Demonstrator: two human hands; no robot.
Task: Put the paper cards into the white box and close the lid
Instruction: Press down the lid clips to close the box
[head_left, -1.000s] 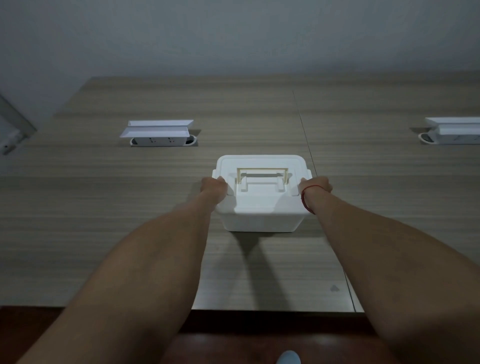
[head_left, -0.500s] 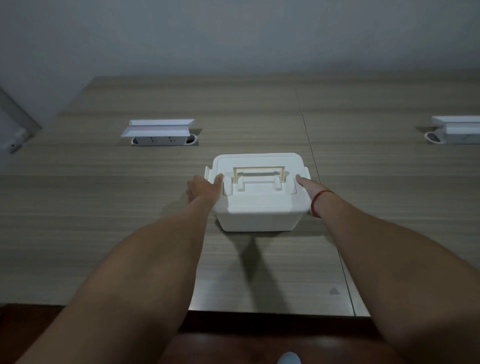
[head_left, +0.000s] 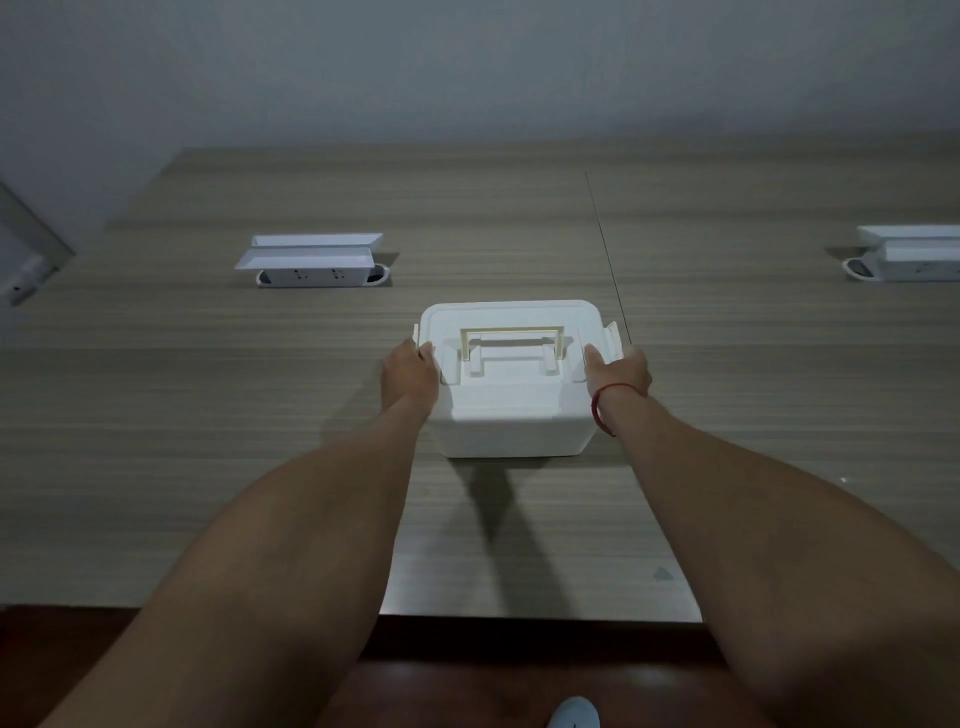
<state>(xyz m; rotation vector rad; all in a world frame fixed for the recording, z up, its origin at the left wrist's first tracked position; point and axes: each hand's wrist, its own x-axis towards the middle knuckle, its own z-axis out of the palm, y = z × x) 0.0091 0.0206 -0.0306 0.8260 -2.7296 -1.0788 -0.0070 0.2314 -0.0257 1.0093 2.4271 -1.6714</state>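
Note:
The white box (head_left: 511, 415) stands on the wooden table (head_left: 208, 467) straight ahead, lid on, with its cream handle (head_left: 511, 338) lying flat. Both side latches stick outward from the lid. My left hand (head_left: 410, 376) is at the box's left end, thumb on the lid edge next to the left latch (head_left: 416, 332), fingers down the side. My right hand (head_left: 621, 371) is at the right end, thumb on the lid, fingers behind the right latch (head_left: 613, 338). No paper cards are in view.
Two white pop-up socket units sit in the table, one at the back left (head_left: 311, 262) and one at the far right (head_left: 906, 254). A seam (head_left: 605, 244) runs between two tabletops. The table's near edge (head_left: 519, 618) is close to my body.
A second ago both hands were pressed on the box's ends. The latches have since swung outward, and my hands opened briefly before settling on the latches again.

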